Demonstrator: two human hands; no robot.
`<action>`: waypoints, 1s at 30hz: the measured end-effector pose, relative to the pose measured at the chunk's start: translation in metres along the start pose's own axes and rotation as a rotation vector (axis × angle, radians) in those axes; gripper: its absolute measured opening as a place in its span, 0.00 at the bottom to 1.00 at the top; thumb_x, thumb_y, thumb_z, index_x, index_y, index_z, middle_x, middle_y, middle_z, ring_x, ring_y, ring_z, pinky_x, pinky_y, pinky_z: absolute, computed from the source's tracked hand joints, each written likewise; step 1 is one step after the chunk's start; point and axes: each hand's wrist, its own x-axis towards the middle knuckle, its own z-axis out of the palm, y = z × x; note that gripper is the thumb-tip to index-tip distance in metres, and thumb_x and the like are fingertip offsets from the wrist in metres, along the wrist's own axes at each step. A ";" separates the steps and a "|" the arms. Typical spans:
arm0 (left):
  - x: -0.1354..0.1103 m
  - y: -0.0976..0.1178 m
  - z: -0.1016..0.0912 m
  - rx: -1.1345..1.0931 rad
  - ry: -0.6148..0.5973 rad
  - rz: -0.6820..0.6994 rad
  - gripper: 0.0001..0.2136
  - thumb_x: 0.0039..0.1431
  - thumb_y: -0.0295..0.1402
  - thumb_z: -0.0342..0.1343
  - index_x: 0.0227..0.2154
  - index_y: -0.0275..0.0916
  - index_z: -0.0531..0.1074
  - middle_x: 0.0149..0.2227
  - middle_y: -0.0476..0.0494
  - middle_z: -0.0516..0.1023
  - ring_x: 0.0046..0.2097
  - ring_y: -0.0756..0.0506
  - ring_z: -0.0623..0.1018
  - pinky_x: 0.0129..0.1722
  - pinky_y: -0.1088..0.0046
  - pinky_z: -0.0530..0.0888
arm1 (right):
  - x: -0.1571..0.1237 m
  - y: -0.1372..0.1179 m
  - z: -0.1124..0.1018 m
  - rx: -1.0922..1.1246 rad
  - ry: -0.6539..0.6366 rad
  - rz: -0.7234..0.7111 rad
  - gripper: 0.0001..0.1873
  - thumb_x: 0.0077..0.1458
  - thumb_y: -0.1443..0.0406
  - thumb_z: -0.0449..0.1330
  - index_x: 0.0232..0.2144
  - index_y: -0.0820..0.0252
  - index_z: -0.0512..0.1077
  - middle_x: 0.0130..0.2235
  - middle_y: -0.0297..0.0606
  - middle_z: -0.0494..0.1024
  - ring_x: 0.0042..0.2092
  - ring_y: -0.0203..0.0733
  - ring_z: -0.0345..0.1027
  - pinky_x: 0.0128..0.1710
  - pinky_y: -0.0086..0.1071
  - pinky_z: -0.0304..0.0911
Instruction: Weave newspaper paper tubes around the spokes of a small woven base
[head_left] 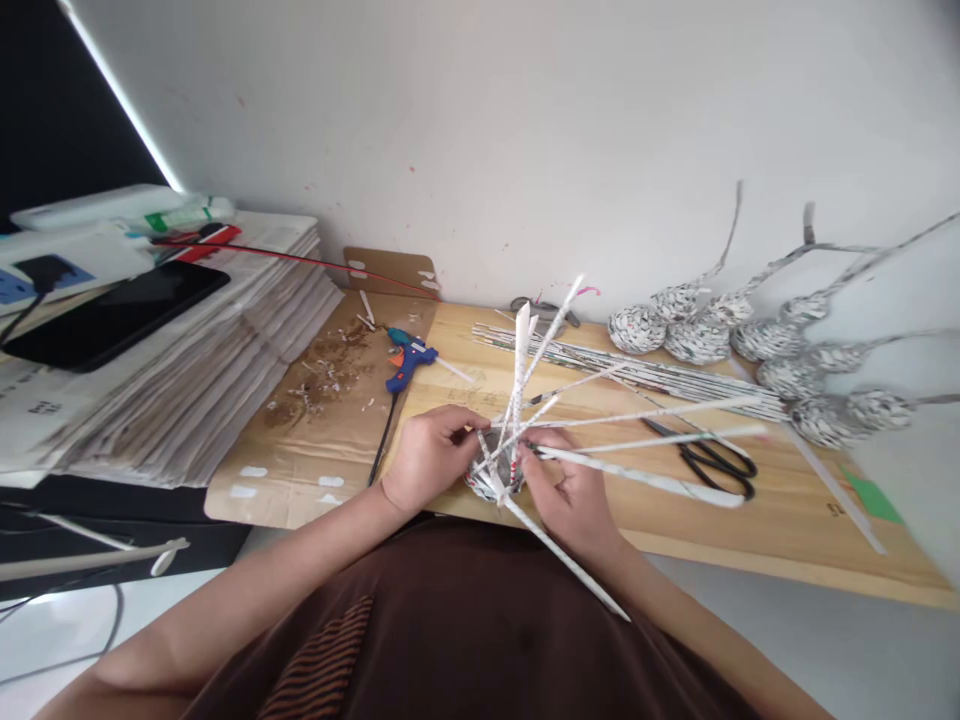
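Between my hands, close to the table's front edge, is a small woven paper basket [487, 484] made of rolled newspaper. Several long white paper tubes [523, 350] stick out of it upward, to the right and down toward my lap. My left hand [435, 450] is closed at the basket's left rim, thumb and fingers pinching a paper tube there. On the right side my right hand [566, 490] is closed around the weave and the base of the tubes. Its fingertips are partly hidden behind the tubes.
A blue glue gun [409, 362] lies on stained cardboard [300, 470] at the left. Black scissors [716, 468] and a bundle of paper tubes [675, 380] lie right. Several woven gourd shapes [697, 340] line the wall. Stacked newspapers [247, 350] bear a phone [120, 312].
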 end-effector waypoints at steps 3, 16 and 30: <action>0.000 0.001 -0.001 0.047 0.014 0.048 0.06 0.57 0.25 0.60 0.34 0.37 0.82 0.33 0.44 0.85 0.31 0.48 0.81 0.32 0.77 0.74 | -0.003 0.005 0.005 -0.094 -0.037 0.030 0.13 0.62 0.65 0.60 0.49 0.55 0.73 0.44 0.42 0.81 0.45 0.47 0.77 0.50 0.41 0.71; 0.006 -0.002 -0.001 -0.056 -0.052 0.042 0.06 0.54 0.26 0.58 0.32 0.37 0.80 0.32 0.44 0.83 0.34 0.46 0.80 0.37 0.72 0.76 | -0.004 0.016 0.005 -0.250 -0.088 -0.181 0.18 0.63 0.68 0.57 0.55 0.55 0.70 0.50 0.42 0.82 0.50 0.45 0.77 0.54 0.37 0.72; 0.007 -0.021 0.017 -0.308 -0.176 -0.080 0.12 0.62 0.38 0.58 0.46 0.40 0.78 0.42 0.41 0.82 0.44 0.42 0.81 0.44 0.66 0.78 | -0.003 0.015 0.006 -0.201 -0.069 -0.249 0.16 0.60 0.69 0.58 0.51 0.58 0.72 0.49 0.44 0.82 0.50 0.45 0.78 0.53 0.37 0.73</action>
